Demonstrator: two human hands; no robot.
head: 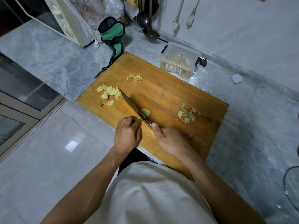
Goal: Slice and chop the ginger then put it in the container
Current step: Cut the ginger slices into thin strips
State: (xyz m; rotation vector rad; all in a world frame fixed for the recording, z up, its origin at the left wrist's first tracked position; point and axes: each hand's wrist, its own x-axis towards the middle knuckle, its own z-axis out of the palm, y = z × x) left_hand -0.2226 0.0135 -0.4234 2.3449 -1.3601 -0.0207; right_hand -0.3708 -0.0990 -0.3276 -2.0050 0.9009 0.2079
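Observation:
A wooden cutting board [169, 92] lies on the marble counter. My right hand [169, 139] grips the handle of a knife [129, 102], thumb along its spine, the blade pointing far-left across the board. My left hand [127, 135] has its fingers curled on a small ginger piece [146, 112] at the blade. Ginger slices [108, 93] lie at the board's left. Thin ginger strips [135, 77] sit at the far side. A chopped ginger pile [186, 114] sits to the right. A clear plastic container [179, 60] with ginger inside stands beyond the board's far corner.
A microwave [64, 21] stands at the far left, with a green and black mitt [113, 32] beside it. Ladles [144, 20] hang at the wall. A plug [203, 61] lies beside the container. A glass bowl rim [291, 188] shows at the right edge.

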